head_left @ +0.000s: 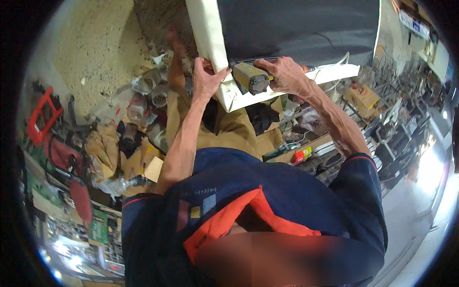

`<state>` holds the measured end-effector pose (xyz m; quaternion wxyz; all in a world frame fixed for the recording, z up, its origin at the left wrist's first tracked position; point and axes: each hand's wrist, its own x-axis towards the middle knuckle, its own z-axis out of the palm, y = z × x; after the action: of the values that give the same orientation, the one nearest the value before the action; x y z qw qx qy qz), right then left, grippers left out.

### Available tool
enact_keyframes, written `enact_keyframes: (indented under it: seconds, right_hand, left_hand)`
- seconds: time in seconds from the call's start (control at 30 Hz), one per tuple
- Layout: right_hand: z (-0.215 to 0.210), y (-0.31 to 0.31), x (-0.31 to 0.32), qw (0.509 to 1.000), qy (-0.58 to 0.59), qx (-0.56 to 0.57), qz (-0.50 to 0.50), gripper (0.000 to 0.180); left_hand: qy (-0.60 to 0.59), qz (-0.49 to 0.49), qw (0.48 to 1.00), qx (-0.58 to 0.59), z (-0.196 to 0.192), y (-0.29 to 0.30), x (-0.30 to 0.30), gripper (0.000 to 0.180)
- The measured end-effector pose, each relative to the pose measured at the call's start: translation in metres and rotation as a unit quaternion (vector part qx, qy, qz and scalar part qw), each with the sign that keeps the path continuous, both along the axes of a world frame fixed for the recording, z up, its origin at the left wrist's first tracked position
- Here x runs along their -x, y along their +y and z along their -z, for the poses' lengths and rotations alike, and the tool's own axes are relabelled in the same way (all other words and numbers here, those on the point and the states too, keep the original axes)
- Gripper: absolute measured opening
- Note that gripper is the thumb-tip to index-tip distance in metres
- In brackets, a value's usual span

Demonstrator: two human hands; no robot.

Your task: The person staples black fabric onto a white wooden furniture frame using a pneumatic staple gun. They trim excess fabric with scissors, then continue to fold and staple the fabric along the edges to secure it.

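Note:
In front of me a panel with a black backing sheet (296,28) is edged by a cream-white upholstery cover (206,36). My left hand (206,79) grips this cover at the near left corner, thumb on top and fingers curled at its outer side. A staple gun (252,77) with a yellow body and dark round end cap lies over the near edge, just right of that corner. Wrapped around its handle is my right hand (289,76). An orange fitting (308,69) shows beyond that hand. The gun's nose is hidden.
Clear plastic bottles (137,106) and torn cardboard (103,150) lie on the left, near a red frame (45,116). To the right are a cardboard box (362,97), a red-and-green packet (301,155) and heaped metal parts. A pale hose (342,61) runs by the panel.

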<state>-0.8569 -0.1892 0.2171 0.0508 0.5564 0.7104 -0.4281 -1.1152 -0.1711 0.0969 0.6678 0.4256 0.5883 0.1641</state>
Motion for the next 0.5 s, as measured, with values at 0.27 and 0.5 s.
enact_keyframes:
  seconds: [0.27,0.5]
  right_hand:
    - [-0.065,-0.128,0.006,0.879,0.011,-0.124,0.461,0.073]
    - [-0.016,-0.192,0.051,0.618,-0.115,-0.149,0.764,0.075]
  left_hand:
    - [0.220,0.112,0.967,-0.066,-0.048,0.009,-0.005,0.049]
    - [0.136,-0.007,0.974,0.181,-0.070,-0.029,-0.038,0.037]
